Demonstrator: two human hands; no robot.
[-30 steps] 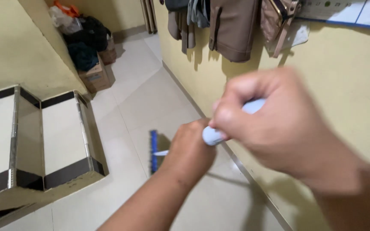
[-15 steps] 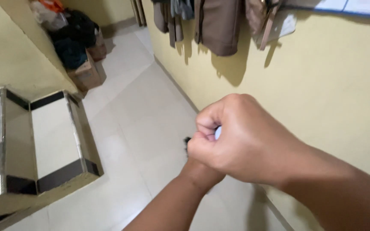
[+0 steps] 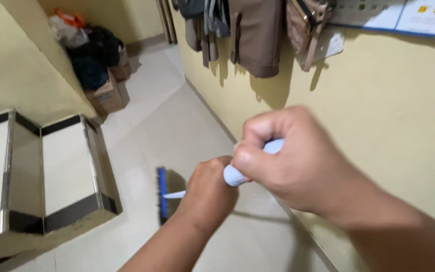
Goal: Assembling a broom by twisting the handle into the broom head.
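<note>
Both hands grip a pale blue broom handle point(image 3: 236, 174) in front of me. My right hand point(image 3: 290, 158) is closed around the top of the handle, near the yellow wall. My left hand point(image 3: 209, 194) holds the handle just below it. The handle runs down to a blue broom head point(image 3: 162, 194) that rests on the pale tiled floor point(image 3: 167, 121), a little left of my left hand. Most of the shaft is hidden behind my left hand.
Two tiled steps with dark edges point(image 3: 61, 171) rise at the left. Bags and a cardboard box point(image 3: 107, 95) stand at the far end of the passage. Clothes and bags point(image 3: 255, 35) hang on the yellow wall at the right.
The hands have dropped and moved apart, so the broom head shows again on the floor at the left; half a second ago they were stacked together and hid it.
</note>
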